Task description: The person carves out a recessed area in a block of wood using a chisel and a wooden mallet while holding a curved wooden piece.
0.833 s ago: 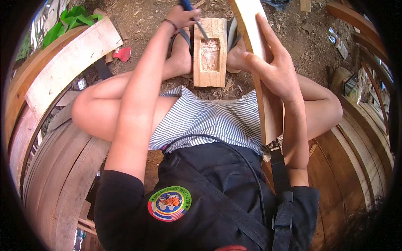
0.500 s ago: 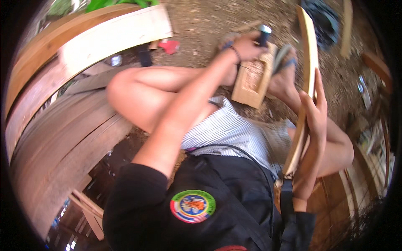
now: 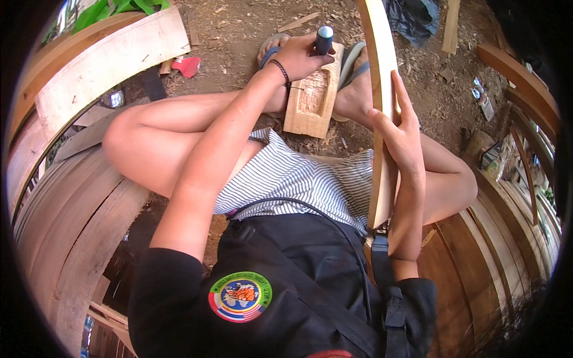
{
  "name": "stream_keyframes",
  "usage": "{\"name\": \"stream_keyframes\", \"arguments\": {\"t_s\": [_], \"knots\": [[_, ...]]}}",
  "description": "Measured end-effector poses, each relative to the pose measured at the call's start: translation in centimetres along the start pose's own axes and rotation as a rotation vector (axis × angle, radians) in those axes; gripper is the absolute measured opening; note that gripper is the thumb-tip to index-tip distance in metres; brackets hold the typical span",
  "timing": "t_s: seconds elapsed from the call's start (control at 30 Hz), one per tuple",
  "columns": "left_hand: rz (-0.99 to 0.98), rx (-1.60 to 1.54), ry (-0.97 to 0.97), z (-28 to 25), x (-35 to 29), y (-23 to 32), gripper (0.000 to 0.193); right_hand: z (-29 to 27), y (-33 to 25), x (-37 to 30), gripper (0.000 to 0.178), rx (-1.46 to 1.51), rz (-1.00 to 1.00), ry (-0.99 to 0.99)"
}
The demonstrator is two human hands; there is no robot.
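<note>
On the ground between my feet lies a pale wooden block [image 3: 304, 126] with a rough rectangular recess [image 3: 314, 92] cut into its top. My left hand [image 3: 298, 58] is closed round a chisel [image 3: 324, 40] at the far end of the block. The chisel has a black handle and a shiny metal cap; its blade is hidden. A long, narrow wooden board [image 3: 380, 65] rises on the right, its near end by my lap. My right hand [image 3: 401, 132] grips its right side, thumb on the near edge and fingers stretched along it.
Curved-looking planks [image 3: 113, 59] with nails stand at the left, near a red scrap [image 3: 186, 67]. More boards [image 3: 519, 77] are on the right. A dark plastic bag [image 3: 412, 21] lies beyond my right foot. Wood chips litter the dirt floor [image 3: 239, 30].
The whole scene has shifted left and slightly up in view. The board's far end leans a little more to the left. Both hands keep their holds, and the block appears unmoved.
</note>
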State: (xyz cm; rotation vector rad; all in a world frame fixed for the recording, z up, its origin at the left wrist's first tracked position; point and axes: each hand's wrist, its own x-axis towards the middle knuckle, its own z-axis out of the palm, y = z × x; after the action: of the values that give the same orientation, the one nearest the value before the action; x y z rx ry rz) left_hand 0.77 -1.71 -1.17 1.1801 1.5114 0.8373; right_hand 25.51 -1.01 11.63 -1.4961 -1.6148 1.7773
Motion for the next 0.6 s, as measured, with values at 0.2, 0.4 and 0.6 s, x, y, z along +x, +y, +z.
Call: {"name": "stream_keyframes", "arguments": {"t_s": [0.2,0.4,0.6], "knots": [[0.22,0.311,-0.088,1.1,-0.5,1.8,0.028,0.4,-3.3,-2.0,0.088,-0.034,-0.175,0.042],[0.254,0.181,-0.042,1.7,0.0,1.0,0.035,0.8,-4.2,-3.7,0.091,-0.434,-0.333,0.056],[0.325,0.33,0.06,1.5,0.0,-1.2,0.043,1.4,-3.6,-3.0,0.088,-0.278,-0.718,0.207]]}}
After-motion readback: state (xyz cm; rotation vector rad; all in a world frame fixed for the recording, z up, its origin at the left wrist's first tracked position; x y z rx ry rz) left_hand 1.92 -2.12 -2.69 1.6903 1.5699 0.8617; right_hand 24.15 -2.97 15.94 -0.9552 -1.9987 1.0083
